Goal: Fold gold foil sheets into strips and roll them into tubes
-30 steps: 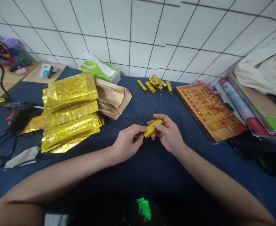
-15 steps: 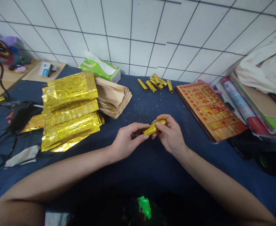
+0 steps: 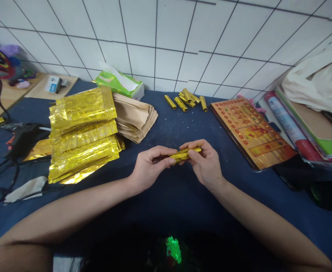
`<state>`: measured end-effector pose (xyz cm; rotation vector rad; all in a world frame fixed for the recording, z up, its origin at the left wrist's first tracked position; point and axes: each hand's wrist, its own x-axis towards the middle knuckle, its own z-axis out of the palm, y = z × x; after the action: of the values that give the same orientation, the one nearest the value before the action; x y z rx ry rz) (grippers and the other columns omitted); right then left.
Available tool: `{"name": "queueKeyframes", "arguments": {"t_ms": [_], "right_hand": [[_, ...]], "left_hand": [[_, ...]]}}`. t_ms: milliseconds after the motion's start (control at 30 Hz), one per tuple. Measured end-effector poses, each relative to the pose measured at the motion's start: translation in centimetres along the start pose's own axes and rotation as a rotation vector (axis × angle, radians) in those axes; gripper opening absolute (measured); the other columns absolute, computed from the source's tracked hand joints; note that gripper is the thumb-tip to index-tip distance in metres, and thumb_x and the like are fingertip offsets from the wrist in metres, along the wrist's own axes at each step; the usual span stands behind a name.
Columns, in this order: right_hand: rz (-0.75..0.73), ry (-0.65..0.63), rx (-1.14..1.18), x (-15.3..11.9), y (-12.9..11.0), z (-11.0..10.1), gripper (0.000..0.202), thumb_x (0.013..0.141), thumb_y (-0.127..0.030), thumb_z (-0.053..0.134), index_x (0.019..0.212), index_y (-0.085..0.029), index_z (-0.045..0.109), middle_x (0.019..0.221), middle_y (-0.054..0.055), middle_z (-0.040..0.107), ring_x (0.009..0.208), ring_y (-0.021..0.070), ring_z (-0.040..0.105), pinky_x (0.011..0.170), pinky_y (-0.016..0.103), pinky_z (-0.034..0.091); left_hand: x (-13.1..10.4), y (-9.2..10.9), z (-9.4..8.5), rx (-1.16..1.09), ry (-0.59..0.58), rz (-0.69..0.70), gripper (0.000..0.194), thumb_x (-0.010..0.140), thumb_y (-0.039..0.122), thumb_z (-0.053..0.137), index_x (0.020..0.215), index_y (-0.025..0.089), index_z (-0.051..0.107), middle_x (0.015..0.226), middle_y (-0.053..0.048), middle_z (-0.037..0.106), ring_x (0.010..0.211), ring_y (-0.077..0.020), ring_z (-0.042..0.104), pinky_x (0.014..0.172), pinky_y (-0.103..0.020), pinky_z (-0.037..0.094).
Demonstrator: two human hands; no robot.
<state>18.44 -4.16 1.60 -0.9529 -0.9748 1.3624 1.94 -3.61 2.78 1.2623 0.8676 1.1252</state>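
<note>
Gold roll (image 3: 183, 155) pinched between left hand (image 3: 148, 169) and right hand (image 3: 207, 164).

Slim shiny gold roll (image 3: 182, 155); slightly aslant; between left fingers (image 3: 168, 162) and right fingers (image 3: 196, 156)

Single head-worn view, directed forward and down upon a blue tabletop (image 3: 180, 128). The camera lies above the tabletop's near side, about midway along its visible breadth, and close enough that the left hand (image 3: 147, 168) and right hand (image 3: 207, 162) appear mid-field over it. The field is wide, taking in a tiled wall (image 3: 167, 62) beyond the tabletop and, on its near side, a green sequined patch (image 3: 173, 249) at the lower margin.
</note>
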Motion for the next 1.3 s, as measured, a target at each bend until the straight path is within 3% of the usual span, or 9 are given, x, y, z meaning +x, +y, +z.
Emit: {"name": "queueKeyframes", "arguments": {"t_ms": [133, 333, 500, 633, 767, 1000, 1167, 1300], "right_hand": [[-0.124, 0.026, -0.136, -0.3, 0.3, -0.2, 0.004, 0.076, -0.025, 0.062, 0.078, -0.022, 0.062, 0.089, 0.001, 0.062, 0.066, 0.0136, 0.062, 0.058, 0.031, 0.053], [-0.328, -0.034, -0.575, -0.3, -0.2, -0.5, 0.017, 0.078, -0.020, 0.060, 0.092, -0.027, 0.067, 0.101, 0.003, 0.061, 0.094, 0.0182, 0.058, 0.077, 0.033, 0.049], [-0.453, -0.048, -0.661, -0.7, 0.0, -0.4, 0.022, 0.077, -0.013, 0.059, 0.091, -0.027, 0.068, 0.092, 0.002, 0.062, 0.083, 0.0164, 0.059, 0.075, 0.033, 0.048], [-0.478, -0.002, -0.719, -0.7, 0.1, -0.3, 0.025, 0.078, -0.014, 0.058, 0.099, -0.026, 0.065, 0.092, 0.002, 0.060, 0.082, 0.0154, 0.058, 0.073, 0.032, 0.049], [-0.491, 0.049, -0.771, -0.6, 0.2, -0.5, 0.027, 0.080, -0.014, 0.057, 0.103, -0.026, 0.063, 0.090, 0.001, 0.057, 0.081, 0.0134, 0.057, 0.071, 0.030, 0.050], [-0.599, -0.056, -0.842, -0.8, 1.0, -0.6, 0.031, 0.078, -0.012, 0.058, 0.106, -0.026, 0.061, 0.091, 0.003, 0.055, 0.080, 0.0139, 0.056, 0.066, 0.029, 0.052], [-0.605, -0.135, -0.861, -0.9, 0.9, -0.3, 0.029, 0.079, -0.013, 0.056, 0.106, -0.023, 0.059, 0.096, 0.005, 0.058, 0.087, 0.0161, 0.059, 0.074, 0.033, 0.053], [-0.528, -0.181, -0.880, -0.9, 0.9, -0.1, 0.030, 0.082, -0.016, 0.053, 0.112, -0.019, 0.054, 0.099, 0.007, 0.064, 0.086, 0.0154, 0.062, 0.076, 0.031, 0.053]], "left_hand": [[0.4, 0.1, 0.0, -0.005, 0.054, -0.025, 0.010, 0.070, 0.020, 0.067, 0.079, 0.016, 0.070, 0.072, -0.001, 0.067, 0.059, -0.0094, 0.059, 0.054, -0.021, 0.050], [0.6, 0.0, -0.2, 0.044, 0.084, -0.051, 0.009, 0.070, 0.022, 0.066, 0.076, 0.016, 0.068, 0.068, 0.000, 0.065, 0.053, -0.0076, 0.054, 0.051, -0.020, 0.048], [0.7, -0.4, -0.3, 0.040, 0.079, -0.062, 0.012, 0.072, 0.022, 0.064, 0.079, 0.013, 0.062, 0.071, -0.001, 0.063, 0.056, -0.0075, 0.055, 0.052, -0.019, 0.048], [0.9, -0.5, -0.1, -0.081, 0.150, -0.049, 0.025, 0.065, 0.021, 0.070, 0.082, 0.015, 0.053, 0.085, -0.002, 0.062, 0.060, -0.0079, 0.058, 0.051, -0.020, 0.051], [1.0, -0.6, -0.1, -0.090, 0.129, -0.094, 0.017, 0.064, 0.021, 0.070, 0.073, 0.012, 0.059, 0.089, -0.004, 0.059, 0.059, -0.0071, 0.058, 0.055, -0.022, 0.053], [1.0, -0.9, -0.3, -0.056, 0.092, -0.103, 0.009, 0.069, 0.020, 0.065, 0.074, 0.013, 0.067, 0.076, -0.001, 0.058, 0.055, -0.0076, 0.057, 0.049, -0.021, 0.050], [1.1, -1.1, -0.4, -0.046, 0.079, -0.124, 0.007, 0.070, 0.020, 0.063, 0.068, 0.013, 0.062, 0.062, 0.002, 0.055, 0.047, -0.0061, 0.052, 0.044, -0.019, 0.047], [1.0, -0.9, -0.3, 0.007, 0.062, -0.113, 0.010, 0.068, 0.021, 0.063, 0.065, 0.012, 0.059, 0.076, 0.000, 0.054, 0.048, -0.0050, 0.053, 0.041, -0.019, 0.048]]}}
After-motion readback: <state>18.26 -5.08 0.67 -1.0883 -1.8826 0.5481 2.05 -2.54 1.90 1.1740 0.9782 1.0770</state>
